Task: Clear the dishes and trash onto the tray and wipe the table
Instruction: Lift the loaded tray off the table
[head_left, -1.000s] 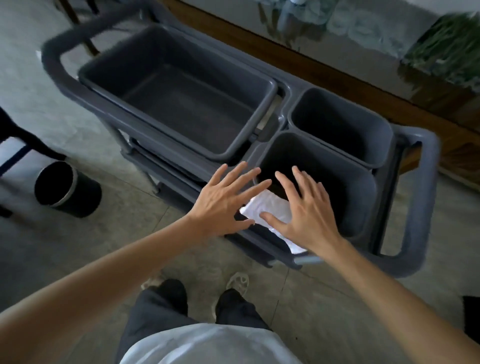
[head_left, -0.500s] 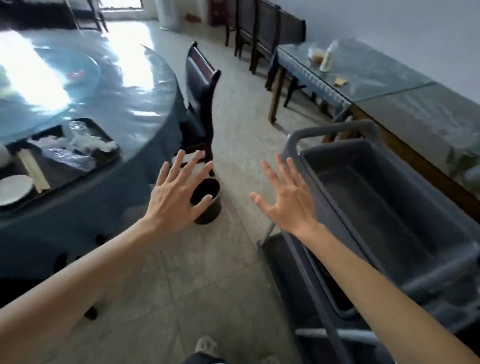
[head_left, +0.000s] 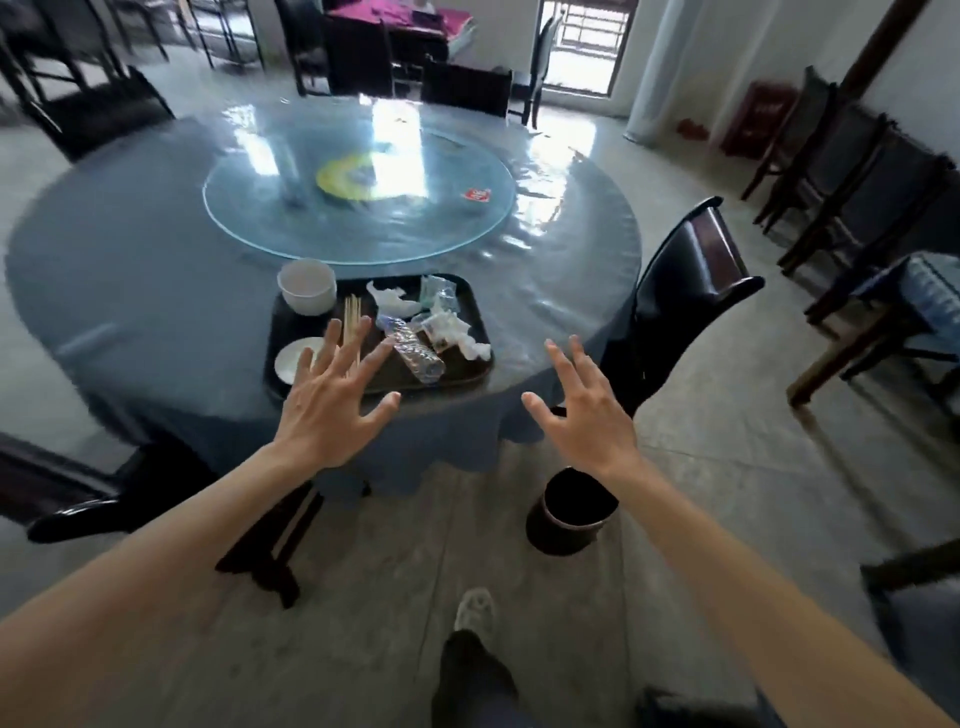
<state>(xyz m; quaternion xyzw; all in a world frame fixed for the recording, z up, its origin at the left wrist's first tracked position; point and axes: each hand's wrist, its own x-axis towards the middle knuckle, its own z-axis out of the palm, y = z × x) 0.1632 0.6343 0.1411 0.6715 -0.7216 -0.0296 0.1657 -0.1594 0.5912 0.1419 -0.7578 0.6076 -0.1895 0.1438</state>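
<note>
- Left hand (head_left: 332, 410) and right hand (head_left: 587, 415): fingers spread wide, holding nothing.
- Black rectangular plastic tray (head_left: 467, 291) lies just beyond the left fingertips, loaded.
- Probably stiff, slippery; grip both short rims.

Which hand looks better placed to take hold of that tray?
Probably the left hand: it hovers open over the tray's near edge, while the right hand hangs beyond the table.
</note>
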